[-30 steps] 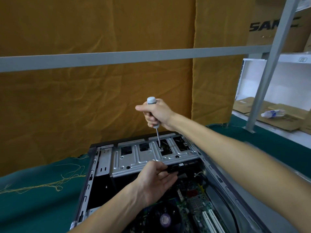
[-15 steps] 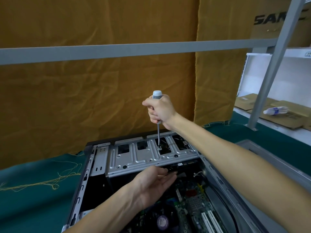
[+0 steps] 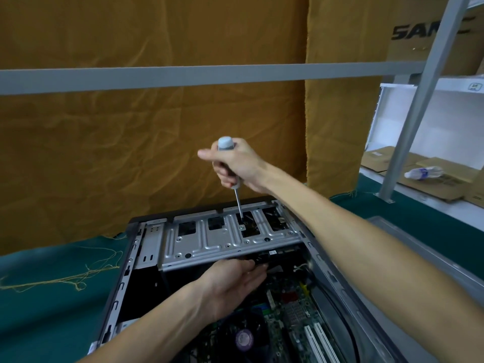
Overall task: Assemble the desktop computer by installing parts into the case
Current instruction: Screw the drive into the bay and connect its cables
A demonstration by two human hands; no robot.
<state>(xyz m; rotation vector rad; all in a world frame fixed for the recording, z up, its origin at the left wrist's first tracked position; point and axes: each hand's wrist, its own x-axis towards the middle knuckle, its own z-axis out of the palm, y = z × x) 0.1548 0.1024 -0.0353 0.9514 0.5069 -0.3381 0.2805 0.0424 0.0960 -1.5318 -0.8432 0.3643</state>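
My right hand [image 3: 237, 166] is wrapped around the handle of a screwdriver [image 3: 234, 176], thumb stuck out to the left, the grey cap of the handle showing above the fist. The shaft runs down and slightly right, and its tip sits on a small silver screw [image 3: 241, 227] at the edge of a cutout in the metal drive cage [image 3: 222, 239]. My left hand [image 3: 233, 281] lies flat, palm turned up, fingers straight and close together, reaching just under the front lip of that cage; I can't tell whether the fingertips touch the dark part above them.

The computer case [image 3: 123, 271] lies open on its side on the green cloth [image 3: 52, 297], right in front of me. Inside it I see the motherboard [image 3: 290, 318], 2 white expansion slots [image 3: 318, 341] at its near end, and a round fan [image 3: 243, 337] with a purple hub. Behind the case hangs an orange-brown curtain [image 3: 131, 153], with a grey bar [image 3: 209, 74] crossing in front of it. Loose yellow threads [image 3: 78, 273] trail on the cloth to the left, and a plastic bottle [image 3: 423, 172] lies on cardboard far right.
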